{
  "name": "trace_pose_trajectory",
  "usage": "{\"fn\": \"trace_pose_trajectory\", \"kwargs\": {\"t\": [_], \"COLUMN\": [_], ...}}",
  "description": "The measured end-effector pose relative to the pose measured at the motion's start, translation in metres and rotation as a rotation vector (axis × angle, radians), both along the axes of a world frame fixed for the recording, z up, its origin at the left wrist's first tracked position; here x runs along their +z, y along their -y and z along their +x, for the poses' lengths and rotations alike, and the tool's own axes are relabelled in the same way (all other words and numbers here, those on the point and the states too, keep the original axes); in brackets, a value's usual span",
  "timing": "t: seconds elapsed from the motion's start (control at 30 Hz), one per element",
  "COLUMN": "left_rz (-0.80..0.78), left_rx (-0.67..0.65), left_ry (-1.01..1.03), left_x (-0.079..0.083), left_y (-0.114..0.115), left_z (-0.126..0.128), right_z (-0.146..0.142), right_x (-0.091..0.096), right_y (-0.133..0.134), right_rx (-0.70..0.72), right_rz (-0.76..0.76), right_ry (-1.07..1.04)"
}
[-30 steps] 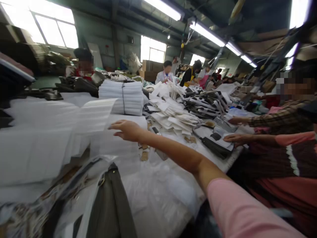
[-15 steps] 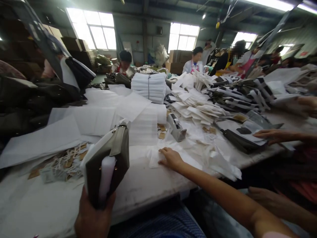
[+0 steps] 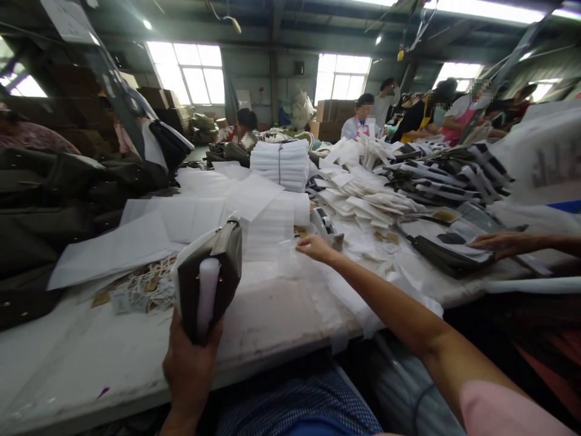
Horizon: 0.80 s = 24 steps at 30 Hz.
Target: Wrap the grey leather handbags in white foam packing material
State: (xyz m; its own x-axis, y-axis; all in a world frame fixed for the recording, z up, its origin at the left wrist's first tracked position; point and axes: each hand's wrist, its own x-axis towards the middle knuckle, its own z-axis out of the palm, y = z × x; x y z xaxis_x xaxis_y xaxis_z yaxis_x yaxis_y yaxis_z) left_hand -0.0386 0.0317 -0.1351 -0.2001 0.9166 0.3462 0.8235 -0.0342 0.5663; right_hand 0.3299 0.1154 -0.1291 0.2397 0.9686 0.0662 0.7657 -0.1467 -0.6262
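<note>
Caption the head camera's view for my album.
Left hand gripping a dark bag, right hand pinching clear plastic over a cluttered table.

From the handbag (image 3: 228, 263) in the left hand (image 3: 190, 360), foam sheets (image 3: 186, 219) lay at 12 o'clock on the worktable (image 3: 267, 312), a foam bundle (image 3: 267, 165) behind them at 1, hang tags (image 3: 152, 286) at 9, piled bags (image 3: 34, 227) at 10, a tape dispenser (image 3: 325, 224) at 2.
</note>
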Motion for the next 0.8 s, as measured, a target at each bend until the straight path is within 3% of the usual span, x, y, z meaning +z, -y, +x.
{"fn": "trace_pose_trajectory", "kwargs": {"t": [0.17, 0.3, 0.4, 0.53, 0.67, 0.8], "left_rz": [0.024, 0.016, 0.002, 0.013, 0.018, 0.038], "left_rx": [-0.022, -0.022, -0.005, -0.022, -0.01, -0.022], "left_ry": [0.001, 0.007, -0.006, -0.014, -0.015, -0.001], "left_x": [-0.003, -0.008, -0.009, -0.008, -0.006, -0.006], "left_y": [-0.001, -0.002, -0.002, -0.002, -0.001, -0.001], "left_z": [-0.002, -0.004, -0.004, -0.004, -0.004, -0.004], "right_z": [0.0, -0.024, -0.061, -0.113, -0.137, -0.13], "right_x": [0.046, 0.065, 0.049, 0.005, -0.017, -0.018], "right_y": [-0.009, 0.019, 0.063, 0.129, 0.167, 0.172], "right_rx": [-0.076, -0.02, 0.223, 0.543, 0.703, 0.735], "right_rz": [0.146, 0.224, 0.179, -0.083, -0.241, -0.184], "right_ry": [-0.097, -0.045, 0.202, 0.418, 0.357, 0.067]}}
